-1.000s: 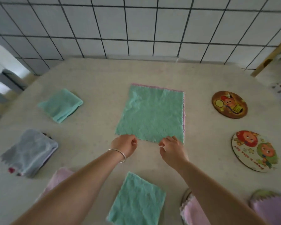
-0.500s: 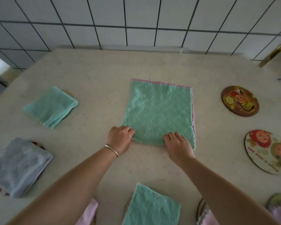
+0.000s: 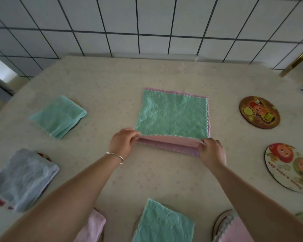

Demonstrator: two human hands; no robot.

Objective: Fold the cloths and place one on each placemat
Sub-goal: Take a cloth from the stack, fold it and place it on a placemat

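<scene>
Cloth (image 3: 171, 116) near edge lifted, pinched by both hands (image 3: 122, 143); fingertips hidden under fold.

tabletop (image 3: 164, 180): pale, faintly speckled, set against a tiled wall | centre: green cloth (image 3: 171, 116) laid flat, near edge turned up showing pink | left: folded mint cloth (image 3: 59, 117), folded grey-blue cloth (image 3: 21, 179) | right: two bare round placemats (image 3: 259, 112) (image 3: 290, 166) | near edge: folded green cloth (image 3: 163, 224), pink cloths (image 3: 91, 227)

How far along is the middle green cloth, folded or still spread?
Mostly spread. The green cloth lies flat; only its near edge is lifted, pink underside showing, pinched by the left hand and right hand.
</scene>
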